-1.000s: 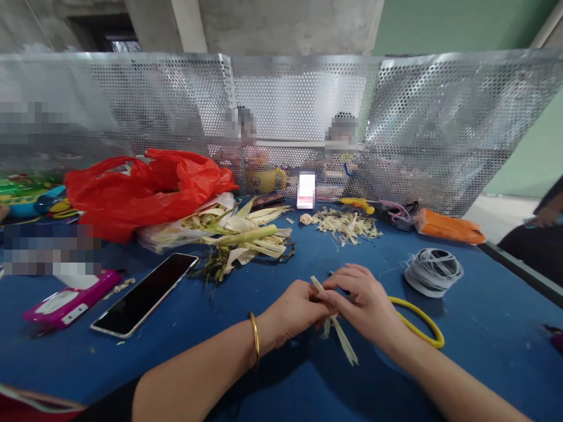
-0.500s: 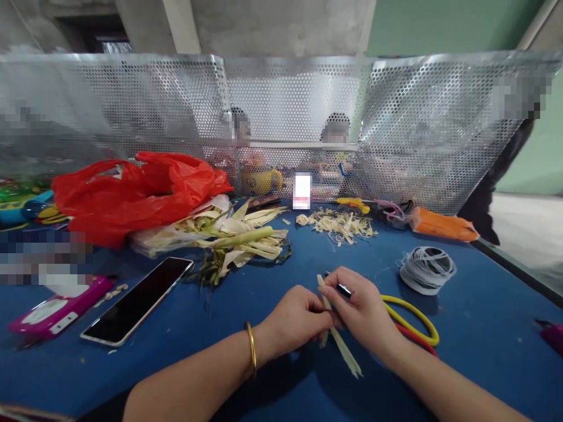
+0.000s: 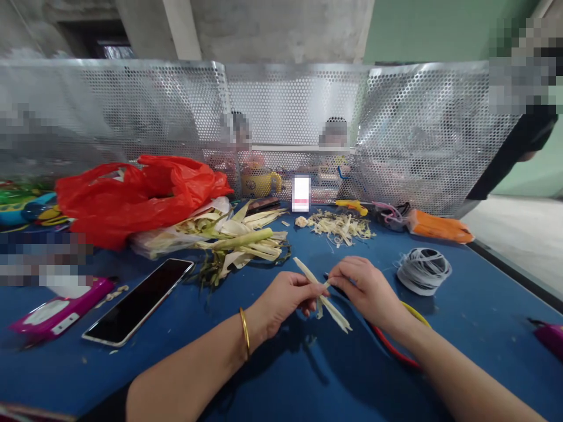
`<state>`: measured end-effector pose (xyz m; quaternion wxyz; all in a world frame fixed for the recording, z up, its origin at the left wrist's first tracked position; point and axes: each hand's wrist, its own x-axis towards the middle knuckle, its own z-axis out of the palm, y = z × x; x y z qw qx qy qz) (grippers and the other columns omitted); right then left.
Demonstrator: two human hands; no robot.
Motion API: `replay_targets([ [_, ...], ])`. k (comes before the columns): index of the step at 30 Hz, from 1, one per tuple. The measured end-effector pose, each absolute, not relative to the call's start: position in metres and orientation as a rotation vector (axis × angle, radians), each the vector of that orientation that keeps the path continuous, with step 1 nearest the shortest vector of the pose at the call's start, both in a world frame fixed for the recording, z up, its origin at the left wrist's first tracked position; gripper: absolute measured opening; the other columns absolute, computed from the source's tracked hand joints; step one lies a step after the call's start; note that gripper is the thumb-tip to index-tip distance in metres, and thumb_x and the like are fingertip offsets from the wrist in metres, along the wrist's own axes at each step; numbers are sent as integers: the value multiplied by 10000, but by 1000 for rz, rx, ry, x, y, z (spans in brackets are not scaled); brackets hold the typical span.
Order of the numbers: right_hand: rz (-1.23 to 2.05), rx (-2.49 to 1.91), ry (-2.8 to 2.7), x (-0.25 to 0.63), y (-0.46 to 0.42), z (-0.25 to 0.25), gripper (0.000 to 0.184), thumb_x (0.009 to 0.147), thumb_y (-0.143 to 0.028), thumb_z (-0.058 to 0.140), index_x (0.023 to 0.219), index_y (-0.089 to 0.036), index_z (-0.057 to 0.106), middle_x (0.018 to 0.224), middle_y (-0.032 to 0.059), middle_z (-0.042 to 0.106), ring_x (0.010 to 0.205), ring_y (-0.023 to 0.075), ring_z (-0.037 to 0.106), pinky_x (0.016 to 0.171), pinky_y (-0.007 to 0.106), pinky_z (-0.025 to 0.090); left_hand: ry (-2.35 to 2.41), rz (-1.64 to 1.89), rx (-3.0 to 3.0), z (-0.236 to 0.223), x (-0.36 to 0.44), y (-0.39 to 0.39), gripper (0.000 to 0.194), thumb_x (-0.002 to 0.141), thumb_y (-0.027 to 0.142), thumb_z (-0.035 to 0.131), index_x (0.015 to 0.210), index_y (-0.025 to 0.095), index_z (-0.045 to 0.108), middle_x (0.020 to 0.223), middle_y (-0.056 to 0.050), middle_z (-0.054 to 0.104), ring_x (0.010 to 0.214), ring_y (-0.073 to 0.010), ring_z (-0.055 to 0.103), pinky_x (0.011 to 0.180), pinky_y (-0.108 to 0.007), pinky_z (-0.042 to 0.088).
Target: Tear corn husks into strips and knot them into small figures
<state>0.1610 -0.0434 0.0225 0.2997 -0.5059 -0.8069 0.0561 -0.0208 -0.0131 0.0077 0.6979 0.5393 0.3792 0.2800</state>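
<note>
A pale strip of corn husk (image 3: 336, 313) runs slantwise through my left hand (image 3: 284, 299), pinched between thumb and fingers. My right hand (image 3: 363, 287) is closed close beside it, its fingertips on a narrow end of husk (image 3: 326, 285). Below my right wrist show the red handle (image 3: 398, 350) and part of the yellow handle (image 3: 417, 313) of a looped-handle tool, perhaps scissors. My hand hides most of it; whether the palm holds it I cannot tell. A pile of corn husks (image 3: 246, 237) lies ahead to the left, and thin husk shreds (image 3: 341, 225) lie straight ahead.
A red plastic bag (image 3: 132, 199), a phone (image 3: 141, 299) and a purple device (image 3: 61, 310) are left. To the right sit a spool of white twine (image 3: 423, 271) and an orange packet (image 3: 441, 225). A perforated metal screen (image 3: 290, 99) stands behind; people are beyond it and at right.
Both hands have shifted slightly up, and the husk strip has swung left, its top now clear of my right fingers. The looped handles have moved with my right hand. The person at right has moved.
</note>
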Motion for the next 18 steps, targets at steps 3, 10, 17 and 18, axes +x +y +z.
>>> replay_targets([
  [3,-79,-1316,-2115,164,-44,25,145,918,-198,518,843,-217,640,850,20,690,870,183,623,929,374,370,828,650,1145,8,-21,-12,348,651,436,751,742,100,727,555,-25,614,503,-104,526,545,-231,402],
  [10,-495,-1159,-2035,162,-56,33,175,912,-169,506,985,-207,661,854,43,669,833,189,592,851,368,379,798,685,941,13,-22,-11,412,691,497,693,814,104,706,755,-96,713,649,-179,643,651,-273,441],
  [17,-573,-1029,-2593,134,-65,13,208,944,-132,405,948,-167,610,813,42,615,761,186,528,812,370,348,691,769,979,11,-19,-13,230,592,226,768,793,121,726,786,-54,698,704,-136,570,624,-223,385],
  [18,-587,-1034,-2600,133,-65,12,211,944,-128,403,903,-169,605,800,42,608,748,184,522,807,368,347,691,774,973,10,-19,-13,239,589,226,776,798,122,729,775,-51,696,690,-131,563,618,-222,382],
])
